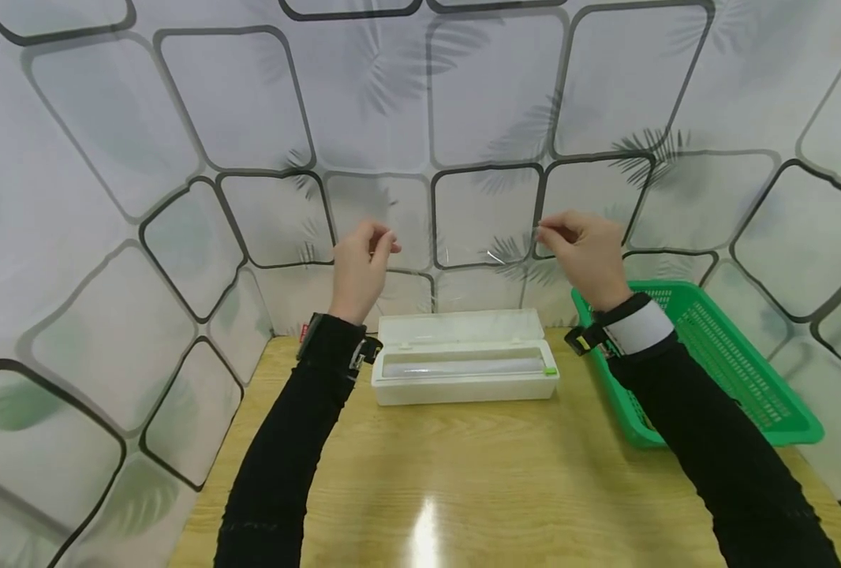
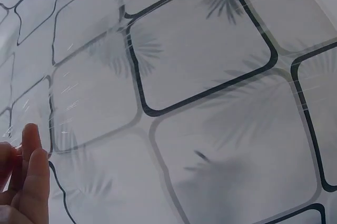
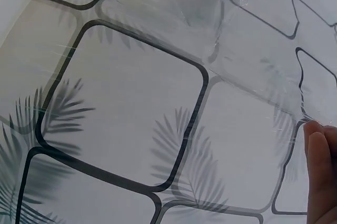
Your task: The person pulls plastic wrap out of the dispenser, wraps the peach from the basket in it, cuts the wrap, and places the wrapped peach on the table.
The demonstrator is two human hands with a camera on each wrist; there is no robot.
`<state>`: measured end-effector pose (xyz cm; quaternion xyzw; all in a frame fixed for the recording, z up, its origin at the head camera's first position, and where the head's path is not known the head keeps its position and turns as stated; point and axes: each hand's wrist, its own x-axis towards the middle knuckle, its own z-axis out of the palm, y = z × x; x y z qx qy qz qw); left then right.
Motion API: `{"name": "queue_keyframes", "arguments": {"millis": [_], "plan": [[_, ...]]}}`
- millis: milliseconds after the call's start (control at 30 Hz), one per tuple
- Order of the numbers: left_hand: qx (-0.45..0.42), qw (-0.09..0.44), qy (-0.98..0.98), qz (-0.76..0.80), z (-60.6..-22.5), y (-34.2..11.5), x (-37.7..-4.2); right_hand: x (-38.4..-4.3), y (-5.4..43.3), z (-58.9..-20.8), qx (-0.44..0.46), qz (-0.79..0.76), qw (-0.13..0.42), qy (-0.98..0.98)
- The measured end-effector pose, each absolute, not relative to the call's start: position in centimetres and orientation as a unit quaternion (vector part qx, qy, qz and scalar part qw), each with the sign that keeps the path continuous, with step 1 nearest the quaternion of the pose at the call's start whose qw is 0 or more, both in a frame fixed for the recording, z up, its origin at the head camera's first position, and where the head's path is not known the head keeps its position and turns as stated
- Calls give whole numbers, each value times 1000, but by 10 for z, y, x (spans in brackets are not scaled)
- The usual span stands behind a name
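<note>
Raised above the far side of the table, my left hand (image 1: 360, 267) pinches one side of a sheet of clear cling film (image 1: 493, 255). My right hand (image 1: 589, 254) pinches the opposite side at about the same height. The film is stretched between them, showing mainly as glints and fine creases. In the left wrist view, film (image 2: 68, 103) runs from the fingertips (image 2: 32, 134). Creases also gather at the right fingertips (image 3: 315, 132) in the right wrist view. Below and between the hands stands a white cling film box (image 1: 463, 388), its lid (image 1: 461, 325) raised, with a roll (image 1: 463, 368) inside.
A green plastic basket (image 1: 747, 359) stands at the right, partly behind my right forearm. The wooden table (image 1: 392, 481) meets a patterned curtain (image 1: 371, 102) at the back and sides. A small green piece (image 1: 551, 371) sits at the box's right end.
</note>
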<state>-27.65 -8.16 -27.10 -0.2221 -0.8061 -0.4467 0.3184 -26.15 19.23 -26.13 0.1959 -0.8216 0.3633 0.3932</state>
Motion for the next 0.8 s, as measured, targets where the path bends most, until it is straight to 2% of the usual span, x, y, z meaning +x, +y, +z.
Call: {"name": "queue_keyframes", "arguments": {"millis": [167,367,533,800], "plan": [[-268,327,-796,-434,-276,-84,-258,-242,190,-266,250,304,431,-812],[-289,332,-792,-424,-290,-101,-222,-202,192,-277,302,252,435,-810],[-308,370,-786,-387,-308,-119,-191,-169,198,-294,323,224,452,-800],[-367,429,-749,-346,-344,-142,-150,-128,214,-330,300,233,484,-788]]}}
